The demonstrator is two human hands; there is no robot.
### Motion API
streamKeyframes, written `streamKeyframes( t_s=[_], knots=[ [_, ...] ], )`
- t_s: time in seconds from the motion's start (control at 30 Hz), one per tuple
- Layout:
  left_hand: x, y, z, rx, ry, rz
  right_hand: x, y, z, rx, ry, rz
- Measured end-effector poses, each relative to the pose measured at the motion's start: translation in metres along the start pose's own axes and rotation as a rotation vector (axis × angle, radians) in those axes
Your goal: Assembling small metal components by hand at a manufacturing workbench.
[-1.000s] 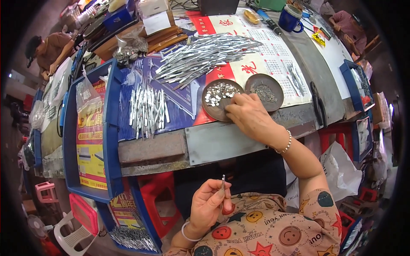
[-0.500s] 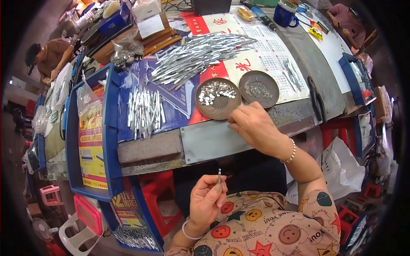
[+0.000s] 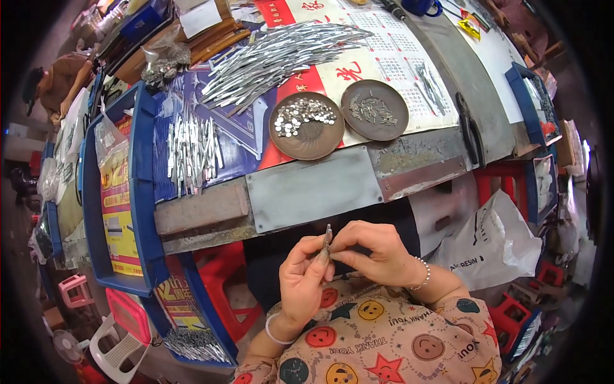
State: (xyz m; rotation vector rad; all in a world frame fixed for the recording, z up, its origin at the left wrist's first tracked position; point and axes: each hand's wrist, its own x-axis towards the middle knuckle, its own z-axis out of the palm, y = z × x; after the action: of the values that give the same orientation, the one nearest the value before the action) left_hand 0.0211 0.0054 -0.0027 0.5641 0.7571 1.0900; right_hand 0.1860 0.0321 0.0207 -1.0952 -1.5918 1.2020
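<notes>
My left hand (image 3: 304, 275) pinches a thin silvery metal strip (image 3: 329, 232) upright between thumb and fingers, its tip poking up. Right beside it, my right hand (image 3: 376, 255) has thumb and forefinger closed against the strip; anything small in that pinch is hidden. Both hands are over my lap, in front of the bench edge. Ahead on the bench, one round brown dish (image 3: 311, 146) holds small shiny discs, and a second brown dish (image 3: 385, 132) holds tiny metal pins. Beyond lie a large heap of metal strips (image 3: 275, 67) and a smaller bunch of strips (image 3: 194, 153).
A grey metal plate (image 3: 313, 195) lies at the bench's front edge, beside a worn bar (image 3: 201, 211). Dark-handled pliers (image 3: 470, 131) rest at right. A blue tray (image 3: 142, 205) stands at left. A white plastic bag (image 3: 495, 246) hangs at right. Other people sit at far left and far right.
My right hand has come back from beside the dishes to my left hand, its fingertips now at the strip. The left hand has risen slightly, and the view has shifted.
</notes>
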Motion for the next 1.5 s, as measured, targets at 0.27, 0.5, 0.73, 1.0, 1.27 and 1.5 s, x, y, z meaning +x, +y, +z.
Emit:
streamKeyframes(
  t_s=[0.27,0.5,0.73,1.0,1.27,1.5],
  knots=[
    [0.006,0.001,0.005,0.0,-0.064,0.048,0.007,-0.001,-0.002,-0.097,0.056,-0.151],
    [-0.002,-0.006,0.008,0.078,-0.01,0.14,-0.002,0.012,0.006,0.713,-0.051,0.244],
    [-0.015,0.003,0.031,0.223,-0.034,0.339,-0.012,0.007,0.017,0.817,-0.052,0.291],
    [-0.019,-0.006,0.024,0.531,0.065,0.614,-0.016,-0.014,0.028,0.038,0.26,-0.212],
    [-0.023,-0.001,0.032,0.648,0.05,0.584,-0.017,-0.011,0.03,-0.367,0.307,-0.326],
    [-0.023,0.002,0.036,0.63,0.083,0.537,-0.018,-0.003,0.032,-0.289,0.197,-0.348]
  ],
)
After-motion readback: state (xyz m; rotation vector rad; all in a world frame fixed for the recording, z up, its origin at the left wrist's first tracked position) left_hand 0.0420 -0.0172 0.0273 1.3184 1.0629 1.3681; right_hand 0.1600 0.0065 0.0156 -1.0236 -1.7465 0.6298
